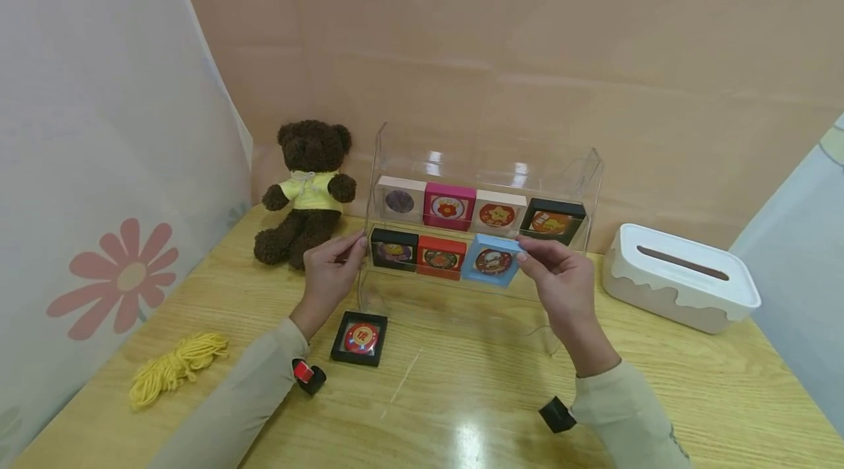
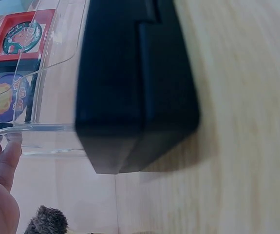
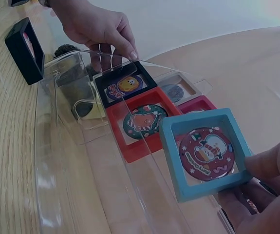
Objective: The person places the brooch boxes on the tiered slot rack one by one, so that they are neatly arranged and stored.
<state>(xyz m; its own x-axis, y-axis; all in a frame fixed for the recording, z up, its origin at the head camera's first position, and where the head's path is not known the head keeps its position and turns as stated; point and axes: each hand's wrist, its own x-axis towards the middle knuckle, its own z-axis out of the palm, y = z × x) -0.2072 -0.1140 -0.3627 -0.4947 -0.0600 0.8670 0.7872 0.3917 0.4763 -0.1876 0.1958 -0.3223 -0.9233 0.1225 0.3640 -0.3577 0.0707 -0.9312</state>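
My right hand (image 1: 568,286) pinches a light blue square display frame (image 1: 491,261) by its right side, thumb against fingers. In the right wrist view a round Christmas badge (image 3: 207,153) with a snowman shows inside it. The frame is tilted at the lower tier of a clear acrylic display stand (image 1: 455,150), right of a red frame (image 1: 439,258) and a black frame (image 1: 394,248). My left hand (image 1: 330,275) grips the stand's left side edge, fingers on the clear panel. The upper tier carries cream, magenta and black frames (image 1: 552,220).
Another black frame with a red badge (image 1: 359,338) lies on the table before the stand. Left are a brown teddy bear (image 1: 310,194) in a yellow top and a yellow yarn bundle (image 1: 178,368). A white tissue box (image 1: 682,278) stands to the right.
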